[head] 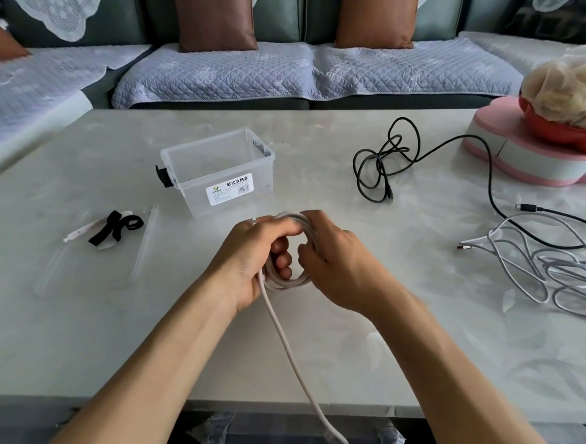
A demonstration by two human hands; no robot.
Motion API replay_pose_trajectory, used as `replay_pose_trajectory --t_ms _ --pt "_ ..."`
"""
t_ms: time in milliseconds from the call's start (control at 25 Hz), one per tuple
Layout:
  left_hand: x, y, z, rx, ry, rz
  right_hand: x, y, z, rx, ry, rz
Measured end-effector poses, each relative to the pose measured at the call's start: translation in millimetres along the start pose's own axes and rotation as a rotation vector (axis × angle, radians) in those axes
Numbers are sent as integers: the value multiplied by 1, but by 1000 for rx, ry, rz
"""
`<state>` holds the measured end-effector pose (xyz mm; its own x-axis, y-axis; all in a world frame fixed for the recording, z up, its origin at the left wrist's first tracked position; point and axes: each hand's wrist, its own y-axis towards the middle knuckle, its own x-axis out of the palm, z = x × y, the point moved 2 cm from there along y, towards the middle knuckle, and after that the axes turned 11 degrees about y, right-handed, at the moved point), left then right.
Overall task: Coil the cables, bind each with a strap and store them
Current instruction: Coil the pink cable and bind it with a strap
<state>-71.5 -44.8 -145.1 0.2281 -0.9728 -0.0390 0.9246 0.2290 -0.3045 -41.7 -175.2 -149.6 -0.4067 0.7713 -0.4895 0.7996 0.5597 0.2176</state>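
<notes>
The white cable's (296, 369) loose tail hangs off the table edge (68, 393), light and limp, its coil gripped between left hand (248, 260) and right hand (337, 262), best pinched across bunched loops.

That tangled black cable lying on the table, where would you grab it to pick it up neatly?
I would probably take the black cable at its bunched loops, coming from above, since several strands cross there and one grasp gathers most of it. Its long tail runs right, toward the pink-and-white box and round the grey cable, so it would trail behind. Both hands are busy with the white cable.
</notes>
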Motion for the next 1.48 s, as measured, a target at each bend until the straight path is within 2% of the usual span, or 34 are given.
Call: replay_pose_trajectory --t_ms 160,280,360,480,560,640,760,840,920,1080,1240,1360,1480 --pt "-7 -2 1 -111 -31 -46 -3 -1 -4 -41 20 -45" --pt "-10 -2 2 -106 -30 -48 -3 -1 -3 -57 14 -26" --pt "-13 2 4 -69 -107 27 -1 0 2 53 65 -3" --pt "-24 13 7 0 -352 223 2 -2 5 300 229 -41" --pt "-33 18 9 44 -481 330 4 -5 1 407 390 -125" --pt "-38 21 10 71 -561 377 10 -9 -7 476 554 -288" --pt "-38 22 13 106 -604 393 25 -16 -17 516 630 -550" --pt "-42 23 13 101 -594 411 28 -19 -19 552 662 -600" --pt "-49 26 12 91 -600 416 20 -18 -17 612 735 -497" --pt "-65 26 13 57 -594 425 -14 -10 -6 719 792 -99" --pt "-67 22 12 23 -393 431 -39 -2 5 713 1140 279" --pt "-49 16 11 50 -185 331 -40 -2 2 588 1174 371" --pt "-28 10 9 120 7 241 -32 0 0 558 1000 401"
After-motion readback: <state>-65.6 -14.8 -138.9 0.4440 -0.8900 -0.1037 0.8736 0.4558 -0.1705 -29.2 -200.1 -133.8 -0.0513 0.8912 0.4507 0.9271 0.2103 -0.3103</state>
